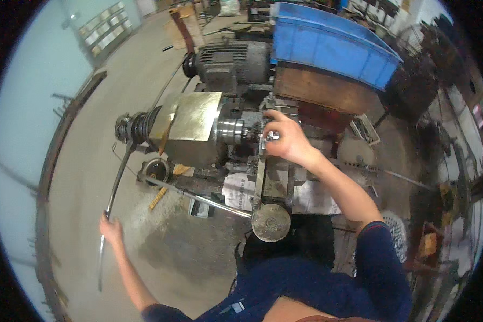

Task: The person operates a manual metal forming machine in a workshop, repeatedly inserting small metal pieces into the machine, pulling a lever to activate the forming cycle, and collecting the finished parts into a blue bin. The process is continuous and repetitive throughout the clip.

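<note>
At the far left, my left hand is closed around a long dark lever, which runs up to the pulley end of a lathe-like machine. My right hand is closed on a small shiny metal part, at the machine's tool area just right of the spindle nose. The part's full shape is hidden by my fingers. A yellowish metal sheet covers the headstock. Closest to my body is a round metal disc, with a bright rod reaching it from the left.
Behind the machine stand a finned electric motor and a large blue crate. Printed paper sheets lie under the tool area. To the right are a tray of small metal pieces and a red bin. Wall racks line the left.
</note>
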Demonstrator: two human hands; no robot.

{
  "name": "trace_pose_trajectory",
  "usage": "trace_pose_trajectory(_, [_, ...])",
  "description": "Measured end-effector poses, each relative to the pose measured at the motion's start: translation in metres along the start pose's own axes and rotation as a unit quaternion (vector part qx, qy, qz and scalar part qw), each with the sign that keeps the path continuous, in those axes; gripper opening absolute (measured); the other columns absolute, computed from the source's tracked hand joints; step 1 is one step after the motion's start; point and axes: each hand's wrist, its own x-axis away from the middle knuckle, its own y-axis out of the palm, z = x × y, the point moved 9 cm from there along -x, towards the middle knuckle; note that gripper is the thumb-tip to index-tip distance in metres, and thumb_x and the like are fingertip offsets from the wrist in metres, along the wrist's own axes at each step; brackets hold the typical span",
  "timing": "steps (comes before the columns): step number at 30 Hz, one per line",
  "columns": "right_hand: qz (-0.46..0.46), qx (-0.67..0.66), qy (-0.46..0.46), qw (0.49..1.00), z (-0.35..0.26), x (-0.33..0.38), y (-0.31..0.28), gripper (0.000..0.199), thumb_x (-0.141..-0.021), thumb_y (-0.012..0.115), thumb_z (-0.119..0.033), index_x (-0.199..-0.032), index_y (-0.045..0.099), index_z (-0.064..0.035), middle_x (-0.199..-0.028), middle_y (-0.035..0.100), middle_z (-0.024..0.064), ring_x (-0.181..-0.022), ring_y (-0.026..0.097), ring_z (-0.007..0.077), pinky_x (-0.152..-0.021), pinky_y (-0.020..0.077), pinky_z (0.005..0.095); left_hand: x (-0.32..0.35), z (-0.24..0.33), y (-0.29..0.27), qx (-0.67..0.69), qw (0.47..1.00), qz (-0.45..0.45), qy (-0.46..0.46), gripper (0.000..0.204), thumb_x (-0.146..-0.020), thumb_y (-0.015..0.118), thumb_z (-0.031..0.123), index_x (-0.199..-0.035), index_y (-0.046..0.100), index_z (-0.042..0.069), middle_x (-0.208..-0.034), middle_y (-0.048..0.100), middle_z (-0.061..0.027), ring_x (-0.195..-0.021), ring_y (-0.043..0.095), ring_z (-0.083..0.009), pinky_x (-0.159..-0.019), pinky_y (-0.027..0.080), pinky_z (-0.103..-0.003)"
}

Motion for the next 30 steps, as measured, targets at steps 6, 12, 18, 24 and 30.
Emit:
trace_pose_trajectory(6, [0.047,0.064,0.128,0.989,0.073,0.115,-0.11,0.02,-0.056,0.059,-0.01,-0.074,0.062,-0.0055,-0.119,0.049,0.0192,-0.104,0.051,0.0344,-0.086,0.0423,0.0346,0.143,0.126,0.144,0.349,0.858,-0.36,-0.113,0.031,-0.07,0.061,0.013,-0.098,0.058,0.001,-0.084,0.06,-0.0129,-0.075,0.059,-0.0218,-0.067,0.046,-0.034])
trace_pose_trajectory(12, [0.057,0.166,0.338,0.924,0.186,0.249,-0.197,0.023,-0.053,0.057,-0.009,-0.075,0.064,-0.0034,-0.114,0.053,0.0181,-0.101,0.053,0.0351,-0.084,0.0434,0.0353,0.172,0.206,0.184,-0.061,0.836,-0.424,0.343,0.03,-0.07,0.063,0.026,-0.096,0.059,0.012,-0.095,0.059,-0.0126,-0.084,0.06,-0.0237,-0.065,0.05,-0.038])
trace_pose_trajectory(18, [-0.066,0.416,0.417,0.805,0.275,0.329,-0.249,0.052,-0.057,0.066,-0.014,-0.107,0.056,-0.0051,-0.117,0.052,0.0151,-0.11,0.046,0.0296,-0.091,0.0384,0.0385,0.119,0.178,0.157,0.083,0.927,-0.297,0.213,0.02,-0.071,0.062,0.022,-0.089,0.062,0.013,-0.082,0.063,-0.011,-0.078,0.061,-0.0286,-0.063,0.048,-0.04])
trace_pose_trajectory(24, [-0.048,0.511,0.468,0.72,0.352,0.413,-0.269,0.04,-0.062,0.059,-0.018,-0.099,0.055,-0.0053,-0.101,0.056,0.0121,-0.101,0.05,0.0296,-0.088,0.0382,0.0385,0.096,0.157,0.119,0.347,0.839,-0.419,-0.021,0.028,-0.076,0.063,0.021,-0.094,0.061,0.0,-0.075,0.063,-0.0122,-0.058,0.061,-0.0212,-0.05,0.049,-0.032])
trace_pose_trajectory(30, [0.02,0.513,0.43,0.742,0.301,0.46,-0.245,0.041,-0.059,0.061,-0.02,-0.096,0.055,-0.004,-0.082,0.059,0.0122,-0.083,0.055,0.0312,-0.074,0.0439,0.0408,0.076,0.178,0.087,0.503,0.753,-0.374,-0.199,0.046,-0.084,0.055,0.036,-0.093,0.052,-0.008,-0.069,0.059,-0.0137,-0.05,0.059,-0.0198,-0.044,0.049,-0.027])
